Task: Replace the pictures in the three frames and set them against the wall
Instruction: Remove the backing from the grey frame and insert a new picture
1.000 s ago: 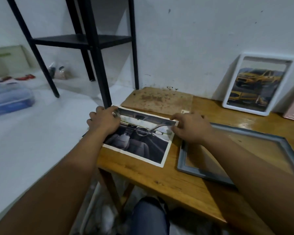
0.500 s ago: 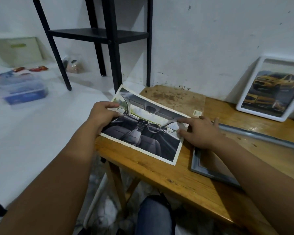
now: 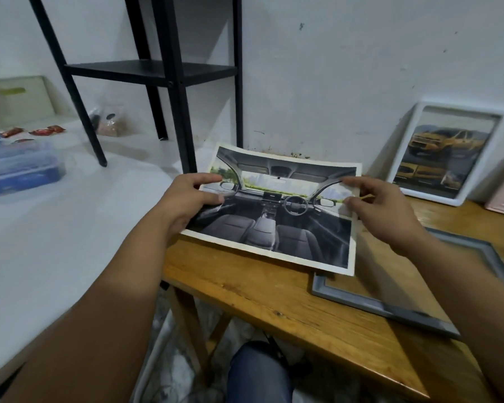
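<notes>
Glossy paper — a car-interior print (image 3: 277, 216) — is held tilted just above the wooden tabletop (image 3: 262, 298), its far edge raised toward the wall. The left hand (image 3: 186, 196) grips its left edge, fingers curled round it; the right hand (image 3: 381, 205) pinches the right edge. Just beside it to the right lies a grey frame (image 3: 358, 298) flat. A white frame (image 3: 442, 149) with yellow cars leans against the wall.
</notes>
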